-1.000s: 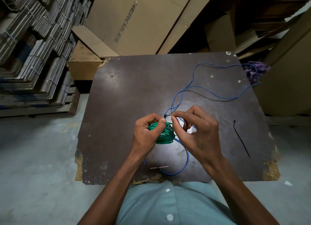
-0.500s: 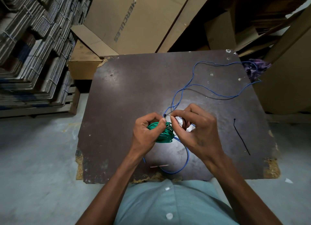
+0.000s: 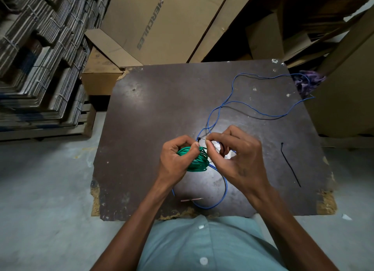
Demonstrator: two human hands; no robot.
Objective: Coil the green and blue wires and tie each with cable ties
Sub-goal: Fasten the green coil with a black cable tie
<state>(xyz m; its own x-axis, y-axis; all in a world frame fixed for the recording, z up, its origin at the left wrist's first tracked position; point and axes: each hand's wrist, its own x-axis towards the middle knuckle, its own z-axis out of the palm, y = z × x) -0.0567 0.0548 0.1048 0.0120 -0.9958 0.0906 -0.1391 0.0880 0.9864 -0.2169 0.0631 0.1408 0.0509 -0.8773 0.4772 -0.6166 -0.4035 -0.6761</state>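
My left hand (image 3: 178, 159) grips a coil of green wire (image 3: 199, 162) just above the dark table (image 3: 151, 119). Thumb and forefinger of my right hand (image 3: 236, 159) pinch a thin black cable tie (image 3: 200, 139) at the top of the coil. The tie's small head shows between the two hands. A blue wire (image 3: 222, 108) lies loose across the table, running from the far right edge in curves under my hands to a loop (image 3: 222, 193) near the front edge. A second black cable tie (image 3: 290, 164) lies straight on the table to the right.
A small thin metal piece (image 3: 191, 200) lies near the front edge. Cardboard boxes (image 3: 162, 23) lean behind the table. Stacks of flattened cardboard (image 3: 40, 58) fill the left. A purple cloth (image 3: 309, 81) sits off the far right corner. The table's front corners are chipped.
My right hand's fingers have shifted slightly on the cable tie at the top of the coil. My left hand keeps the green coil in the same place.
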